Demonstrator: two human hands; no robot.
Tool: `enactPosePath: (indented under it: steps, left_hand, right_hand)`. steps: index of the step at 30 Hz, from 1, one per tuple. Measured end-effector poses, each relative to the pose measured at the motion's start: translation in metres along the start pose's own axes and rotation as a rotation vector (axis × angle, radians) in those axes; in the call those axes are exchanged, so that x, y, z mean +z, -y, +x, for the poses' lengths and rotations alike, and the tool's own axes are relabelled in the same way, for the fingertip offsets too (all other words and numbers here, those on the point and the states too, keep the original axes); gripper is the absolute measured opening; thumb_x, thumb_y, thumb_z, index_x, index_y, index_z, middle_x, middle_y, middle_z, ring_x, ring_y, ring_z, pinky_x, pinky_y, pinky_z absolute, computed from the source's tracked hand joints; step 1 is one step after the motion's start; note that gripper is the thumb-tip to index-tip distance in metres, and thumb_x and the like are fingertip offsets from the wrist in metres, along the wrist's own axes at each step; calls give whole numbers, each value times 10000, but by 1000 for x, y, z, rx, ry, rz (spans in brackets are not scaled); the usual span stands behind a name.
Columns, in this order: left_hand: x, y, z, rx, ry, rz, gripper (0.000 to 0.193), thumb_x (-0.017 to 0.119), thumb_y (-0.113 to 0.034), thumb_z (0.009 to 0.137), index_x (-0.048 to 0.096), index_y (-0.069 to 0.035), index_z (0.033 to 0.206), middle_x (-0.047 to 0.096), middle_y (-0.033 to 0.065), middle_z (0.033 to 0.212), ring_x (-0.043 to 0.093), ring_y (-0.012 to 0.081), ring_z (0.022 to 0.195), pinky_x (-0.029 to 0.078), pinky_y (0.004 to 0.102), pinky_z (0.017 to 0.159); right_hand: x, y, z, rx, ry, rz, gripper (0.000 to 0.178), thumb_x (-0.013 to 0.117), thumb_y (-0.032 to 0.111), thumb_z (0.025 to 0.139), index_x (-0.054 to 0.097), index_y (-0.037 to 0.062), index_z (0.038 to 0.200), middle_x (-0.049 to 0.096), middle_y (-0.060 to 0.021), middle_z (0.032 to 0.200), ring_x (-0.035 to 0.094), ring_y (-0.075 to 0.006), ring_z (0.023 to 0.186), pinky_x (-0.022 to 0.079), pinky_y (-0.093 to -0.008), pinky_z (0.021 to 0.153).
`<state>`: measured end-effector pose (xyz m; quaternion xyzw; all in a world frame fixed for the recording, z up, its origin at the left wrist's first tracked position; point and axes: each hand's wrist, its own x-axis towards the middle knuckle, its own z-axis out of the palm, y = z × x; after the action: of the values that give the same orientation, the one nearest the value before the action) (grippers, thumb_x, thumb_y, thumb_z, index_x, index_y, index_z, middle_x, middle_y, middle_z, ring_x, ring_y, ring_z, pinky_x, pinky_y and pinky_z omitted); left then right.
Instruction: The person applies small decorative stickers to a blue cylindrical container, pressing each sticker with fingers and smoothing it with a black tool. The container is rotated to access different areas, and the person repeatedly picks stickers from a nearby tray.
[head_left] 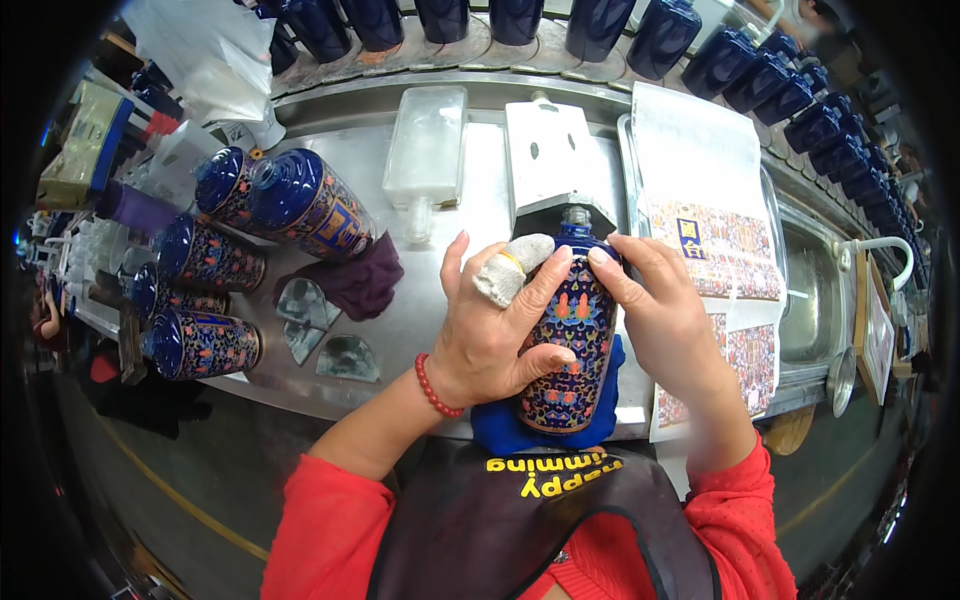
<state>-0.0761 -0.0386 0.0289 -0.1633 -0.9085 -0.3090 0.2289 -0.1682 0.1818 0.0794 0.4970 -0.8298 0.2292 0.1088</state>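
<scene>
A dark blue glass bottle [572,400] with a colourful floral wrap lies in front of me, its neck pointing away. Beneath its lower part is a bright blue cloth [495,428]. My left hand [475,345] grips the bottle's left side, with thumb and a finger pressed on the patterned surface. A whitish cloth covering [508,270] with a yellow band wraps one of that hand's fingers. On the right side, my right hand [665,305] holds the bottle near its shoulder, thumb pressing on the upper edge of the wrap. The bottle's underside is hidden.
Several decorated bottles [315,205] stand at left near a purple cloth [365,275] and dark scraper-like pieces [347,358]. A clear bottle [425,150] lies behind. Printed sheets [700,150] lie at right beside a sink [815,300]. Plain blue bottles [515,20] line a conveyor.
</scene>
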Motion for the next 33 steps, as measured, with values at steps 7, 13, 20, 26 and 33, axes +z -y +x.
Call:
enactPosePath:
  steps: [7,13,20,26,33]
  left_hand:
    - [0,0,-2,-8,-17,-67,813,481,-681,975,560,-43,1474,584,160,1390,480,344,1272,117,605,1189]
    - [0,3,-2,6,-40,-47,766,489,-655,987,581,-58,1458,584,160,1390,490,333,1271,124,593,1190]
    - [2,3,-4,2,-56,-45,741,487,-643,994,573,-77,1465,577,156,1396,490,341,1273,140,603,1184]
    - [5,3,-3,1,-68,-53,748,485,-648,992,567,-80,1471,581,151,1389,490,343,1269,149,609,1182]
    - [1,1,-3,24,-31,20,806,451,-674,998,583,-15,1443,583,206,1393,502,359,1301,136,559,1208]
  right_hand:
    - [1,3,-5,39,-7,4,598,637,-65,776,652,91,1353,604,-215,1291,605,-400,1146,526,-476,979]
    - [0,7,-4,53,2,-32,564,638,-45,789,665,106,1332,597,-209,1282,608,-392,1144,526,-468,970]
    - [-1,7,3,34,-17,-26,508,651,-35,783,678,87,1276,601,-202,1240,616,-384,1127,530,-464,960]
    - [-2,6,6,13,-16,-9,522,646,-49,783,678,87,1286,603,-196,1210,621,-384,1107,533,-465,945]
    - [-1,7,0,39,-15,-2,552,643,-65,773,683,98,1299,600,-194,1201,623,-378,1097,532,-461,939]
